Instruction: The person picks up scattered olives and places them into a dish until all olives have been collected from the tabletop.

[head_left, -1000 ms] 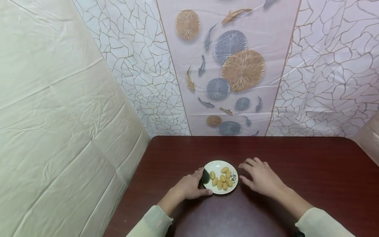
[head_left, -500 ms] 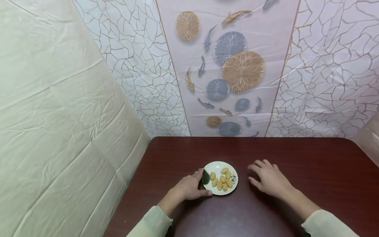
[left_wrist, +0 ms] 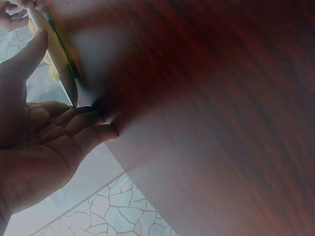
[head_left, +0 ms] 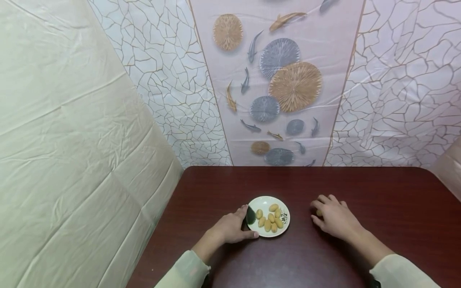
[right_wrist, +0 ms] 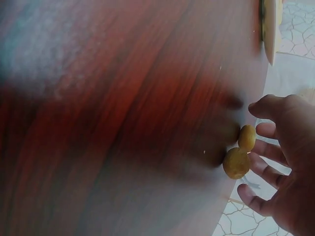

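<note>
A round white plate (head_left: 264, 201) with a dark green patch at its left edge and small dark print at its right holds several small yellow oval fruits (head_left: 267, 225). My left hand (head_left: 230, 228) lies at the plate's left side, fingers fairly straight along the rim and thumb reaching to its front edge. To the right of the plate, my right hand (head_left: 333, 216) hovers low over the table with loosely bent fingers. Two more yellow fruits (right_wrist: 236, 163) sit on the table beneath it, touching each other, between the thumb and the fingertips. The head view shows only part of one.
The dark red wooden table (head_left: 216, 180) has rounded far corners and meets a patterned cloth wall (head_left: 281, 140) behind. A pale cloth sheet (head_left: 90, 160) slopes along the left side.
My right hand has moved away from the plate to the right, and part of a fruit now shows between its thumb and forefinger. My left hand and the plate have stayed put.
</note>
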`<state>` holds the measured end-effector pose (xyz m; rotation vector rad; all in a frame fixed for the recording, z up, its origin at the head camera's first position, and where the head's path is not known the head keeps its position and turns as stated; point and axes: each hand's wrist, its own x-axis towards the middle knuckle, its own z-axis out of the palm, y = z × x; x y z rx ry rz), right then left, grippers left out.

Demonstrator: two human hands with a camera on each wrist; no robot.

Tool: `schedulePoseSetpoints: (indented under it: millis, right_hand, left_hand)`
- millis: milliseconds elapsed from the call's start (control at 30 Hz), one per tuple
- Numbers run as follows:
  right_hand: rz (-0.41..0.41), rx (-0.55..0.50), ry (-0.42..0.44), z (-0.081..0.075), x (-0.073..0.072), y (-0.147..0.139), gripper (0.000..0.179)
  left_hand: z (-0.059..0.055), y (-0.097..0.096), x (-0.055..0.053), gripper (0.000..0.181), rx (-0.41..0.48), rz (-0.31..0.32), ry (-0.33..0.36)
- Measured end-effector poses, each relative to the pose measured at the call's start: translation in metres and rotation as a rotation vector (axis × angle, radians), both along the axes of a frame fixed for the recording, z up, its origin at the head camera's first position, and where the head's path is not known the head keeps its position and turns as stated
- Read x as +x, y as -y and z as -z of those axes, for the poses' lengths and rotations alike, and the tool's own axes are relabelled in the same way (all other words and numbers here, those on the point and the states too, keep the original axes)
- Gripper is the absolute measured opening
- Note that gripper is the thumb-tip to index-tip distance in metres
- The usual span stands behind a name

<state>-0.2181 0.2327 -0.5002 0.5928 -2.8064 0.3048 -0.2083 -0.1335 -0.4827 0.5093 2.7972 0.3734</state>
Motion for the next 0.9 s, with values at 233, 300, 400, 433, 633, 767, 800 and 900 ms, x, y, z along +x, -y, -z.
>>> schedulePoseSetpoints:
  millis: [233, 300, 400, 433, 633, 767, 800, 900]
  right_hand:
    - [0.003, 0.021, 0.005, 0.0015, -0.0008, -0.0041, 0.017]
    - [-0.002, 0.021, -0.001, 0.0023, -0.0011, -0.0043, 0.013]
    - [-0.012, 0.023, -0.019, 0.0039, -0.0016, -0.0043, 0.013]
    - [-0.013, 0.025, -0.025, 0.0042, -0.0015, -0.0041, 0.014]
    - [-0.013, 0.028, -0.033, 0.0050, -0.0004, -0.0035, 0.018]
    - [-0.019, 0.023, -0.032, 0.0031, 0.0013, -0.0004, 0.018]
    - [-0.021, 0.023, -0.033, 0.0022, 0.0019, 0.0009, 0.017]
    - [-0.030, 0.019, -0.042, -0.0012, 0.0029, 0.0046, 0.017]
  left_hand:
    - [-0.0012, -0.0008, 0.0005, 0.113, 0.002, 0.000, -0.003]
    - [-0.0016, -0.0009, 0.0007, 0.113, 0.003, 0.000, -0.003]
    - [-0.0020, -0.0011, 0.0009, 0.113, 0.004, 0.000, -0.001]
    - [-0.0021, -0.0011, 0.0011, 0.113, 0.005, 0.001, -0.001]
    - [-0.0023, -0.0012, 0.0017, 0.113, 0.010, 0.003, -0.003]
    - [-0.0019, -0.0008, 0.0018, 0.113, 0.010, 0.001, -0.001]
    - [-0.0020, -0.0008, 0.0019, 0.113, 0.010, 0.000, 0.000]
    - [-0.0020, -0.0006, 0.0018, 0.113, 0.010, -0.003, 0.001]
